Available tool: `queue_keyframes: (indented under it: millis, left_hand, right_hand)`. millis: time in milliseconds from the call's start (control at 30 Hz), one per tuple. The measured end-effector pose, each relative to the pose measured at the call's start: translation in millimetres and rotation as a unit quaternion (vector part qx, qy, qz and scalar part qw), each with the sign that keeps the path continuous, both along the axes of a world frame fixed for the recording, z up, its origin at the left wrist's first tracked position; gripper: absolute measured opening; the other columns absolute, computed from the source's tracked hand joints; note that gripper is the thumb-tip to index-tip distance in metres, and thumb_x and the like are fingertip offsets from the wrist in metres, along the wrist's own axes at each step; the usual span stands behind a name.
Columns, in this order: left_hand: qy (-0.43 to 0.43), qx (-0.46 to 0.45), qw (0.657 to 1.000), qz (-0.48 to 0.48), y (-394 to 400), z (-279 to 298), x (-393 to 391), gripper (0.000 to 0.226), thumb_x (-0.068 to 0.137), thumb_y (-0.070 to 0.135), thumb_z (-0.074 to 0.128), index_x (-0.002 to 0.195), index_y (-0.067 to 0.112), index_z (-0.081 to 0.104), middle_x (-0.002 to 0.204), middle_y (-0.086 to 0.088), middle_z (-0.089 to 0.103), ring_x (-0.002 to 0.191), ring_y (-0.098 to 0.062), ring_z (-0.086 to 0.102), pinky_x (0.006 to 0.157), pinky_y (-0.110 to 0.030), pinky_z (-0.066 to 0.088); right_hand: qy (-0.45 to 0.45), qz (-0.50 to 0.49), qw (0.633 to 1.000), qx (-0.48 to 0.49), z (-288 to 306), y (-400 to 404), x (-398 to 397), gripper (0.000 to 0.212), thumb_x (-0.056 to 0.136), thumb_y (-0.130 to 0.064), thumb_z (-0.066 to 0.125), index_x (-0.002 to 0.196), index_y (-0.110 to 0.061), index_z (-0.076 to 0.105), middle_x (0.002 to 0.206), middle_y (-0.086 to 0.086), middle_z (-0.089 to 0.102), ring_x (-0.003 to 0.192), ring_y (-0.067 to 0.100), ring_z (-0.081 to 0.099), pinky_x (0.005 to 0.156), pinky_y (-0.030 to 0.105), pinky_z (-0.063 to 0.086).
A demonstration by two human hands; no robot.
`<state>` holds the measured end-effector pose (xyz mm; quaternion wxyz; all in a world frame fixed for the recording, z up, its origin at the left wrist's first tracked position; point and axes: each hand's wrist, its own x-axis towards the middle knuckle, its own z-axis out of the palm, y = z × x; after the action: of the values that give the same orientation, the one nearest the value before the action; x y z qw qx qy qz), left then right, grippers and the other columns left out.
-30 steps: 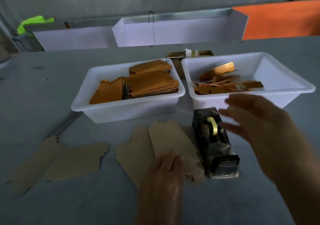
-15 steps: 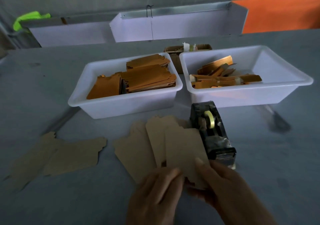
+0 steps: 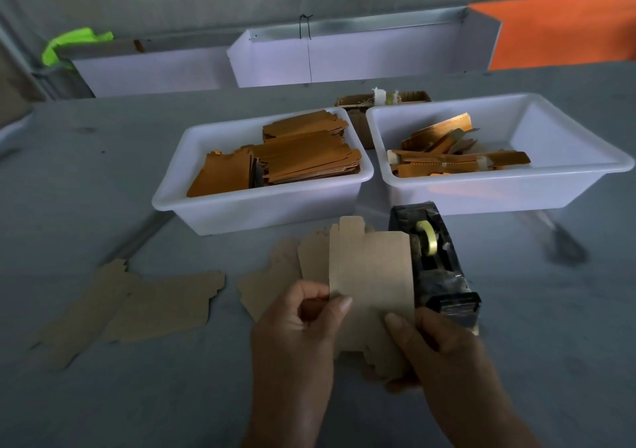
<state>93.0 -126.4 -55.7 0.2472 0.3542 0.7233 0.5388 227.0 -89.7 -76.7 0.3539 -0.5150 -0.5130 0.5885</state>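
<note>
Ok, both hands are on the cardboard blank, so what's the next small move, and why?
Probably fold the cardboard blank over for taping. The left hand pinches its left edge, the right hand grips its lower right corner, and the tape dispenser stands just beside it.

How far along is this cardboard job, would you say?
Done, apparently: a small pile of folded pieces lies in the right tub. In hand: the left hand and right hand both hold one flat cardboard blank, beside the tape dispenser. Left: several loose blanks lie on the table, and the left tub holds thick stacks, so most of the work seems ahead.
</note>
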Motion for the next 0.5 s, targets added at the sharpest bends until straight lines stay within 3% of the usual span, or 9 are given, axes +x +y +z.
queue_keyframes:
  millis: [100, 233, 267, 300, 367, 433, 500]
  left_hand:
    - [0.071, -0.004, 0.997, 0.012, 3, 2, 4, 0.016, 0.080, 0.028, 0.071, 0.070, 0.027, 0.060, 0.069, 0.016, 0.065, 0.064, 0.004, 0.059, 0.054, -0.007, 0.042]
    - [0.237, -0.045, 0.970, 0.007, 7, 3, 4, 0.027, 0.092, 0.032, 0.059, 0.068, 0.025, 0.048, 0.056, 0.008, 0.054, 0.055, -0.008, 0.053, 0.049, -0.016, 0.035]
    - [0.273, -0.038, 0.961, 0.016, 7, 3, 4, 0.027, 0.092, 0.030, 0.059, 0.069, 0.024, 0.049, 0.065, 0.009, 0.059, 0.060, -0.007, 0.054, 0.052, -0.017, 0.034]
    - [0.303, -0.014, 0.953, 0.022, 8, 1, 4, 0.025, 0.091, 0.025, 0.063, 0.069, 0.019, 0.052, 0.084, 0.006, 0.066, 0.075, -0.009, 0.060, 0.060, -0.015, 0.036]
    - [0.339, 0.015, 0.940, 0.027, 10, 2, 5, 0.020, 0.084, 0.013, 0.070, 0.068, 0.011, 0.058, 0.122, -0.006, 0.060, 0.108, -0.016, 0.057, 0.080, -0.018, 0.039]
    - [0.286, 0.061, 0.955, 0.038, 10, 7, 2, 0.019, 0.082, 0.010, 0.071, 0.068, 0.014, 0.059, 0.114, 0.002, 0.065, 0.100, -0.004, 0.058, 0.078, -0.010, 0.040]
    - [0.103, 0.060, 0.993, 0.011, 7, 11, -1, 0.018, 0.084, 0.020, 0.068, 0.067, 0.021, 0.061, 0.074, 0.015, 0.068, 0.066, 0.004, 0.057, 0.056, -0.007, 0.041]
  right_hand:
    - [-0.093, -0.005, 0.995, 0.040, 0, 3, 0, 0.028, 0.088, -0.026, 0.060, 0.066, -0.010, 0.064, 0.057, 0.004, 0.068, 0.049, 0.019, 0.068, 0.049, 0.039, 0.057]
    - [-0.110, 0.015, 0.994, 0.019, 1, 6, 1, 0.028, 0.090, -0.023, 0.058, 0.066, -0.008, 0.062, 0.056, 0.006, 0.068, 0.051, 0.022, 0.069, 0.054, 0.046, 0.058]
    - [-0.105, 0.012, 0.994, 0.010, -1, 6, 0, 0.026, 0.090, -0.020, 0.059, 0.067, -0.008, 0.063, 0.056, 0.006, 0.068, 0.052, 0.022, 0.069, 0.054, 0.045, 0.058]
    - [-0.098, 0.008, 0.995, -0.002, -1, 6, 0, 0.025, 0.091, -0.018, 0.058, 0.067, -0.009, 0.063, 0.056, 0.005, 0.068, 0.052, 0.022, 0.070, 0.053, 0.043, 0.058]
    - [-0.082, 0.003, 0.996, -0.023, 3, 4, -1, 0.025, 0.091, -0.016, 0.058, 0.067, -0.009, 0.063, 0.054, 0.005, 0.068, 0.053, 0.023, 0.070, 0.051, 0.040, 0.058]
    - [-0.078, 0.013, 0.996, -0.045, 7, 3, 0, 0.026, 0.091, -0.020, 0.059, 0.068, -0.009, 0.063, 0.057, 0.006, 0.069, 0.055, 0.024, 0.071, 0.053, 0.040, 0.058]
    - [-0.110, 0.041, 0.992, -0.044, 8, -2, 5, 0.022, 0.090, -0.027, 0.058, 0.071, -0.016, 0.063, 0.058, 0.002, 0.070, 0.056, 0.018, 0.070, 0.056, 0.033, 0.057]
